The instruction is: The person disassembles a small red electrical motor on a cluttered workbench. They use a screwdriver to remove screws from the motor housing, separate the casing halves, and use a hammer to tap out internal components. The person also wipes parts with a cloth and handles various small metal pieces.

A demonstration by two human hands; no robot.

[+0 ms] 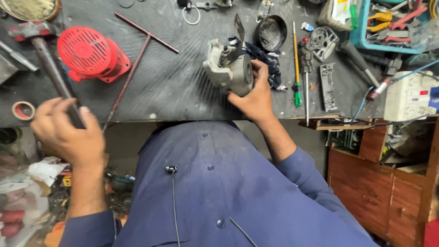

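The right hand (254,98) is closed around a grey cast-metal gear housing (227,67), which stands on the dark ribbed rubber mat (173,87) near the bench edge. The left hand (68,132) is clamped on the dark handle of a hammer (48,59). Just beside the hammer lies a red plastic fan cover (91,54).

A repair workshop: tool-strewn bench (173,87), pliers tray (361,36).
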